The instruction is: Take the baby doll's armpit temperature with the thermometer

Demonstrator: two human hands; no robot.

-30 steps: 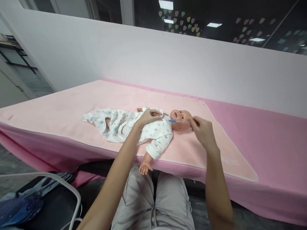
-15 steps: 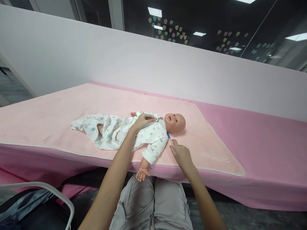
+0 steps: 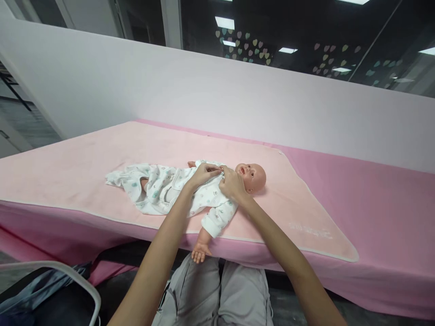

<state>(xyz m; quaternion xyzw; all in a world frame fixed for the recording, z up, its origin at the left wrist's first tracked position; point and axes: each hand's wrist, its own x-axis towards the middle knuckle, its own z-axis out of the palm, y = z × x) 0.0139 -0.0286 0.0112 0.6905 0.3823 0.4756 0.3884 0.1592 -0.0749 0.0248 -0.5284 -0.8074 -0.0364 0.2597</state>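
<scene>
One doll on its back on the pale pink mat; your left hand and right hand meet at the upper front of its patterned outfit, fingers bent, their exact grip unclear; beyond, a white wall.

Even, moderately bright light falls on the desk, leaving soft shadows beneath the hands. Ceiling panels glare as reflections in the dark glass. Fine detail at the fingertips is soft, and wide-angle stretching shows toward the edges.
</scene>
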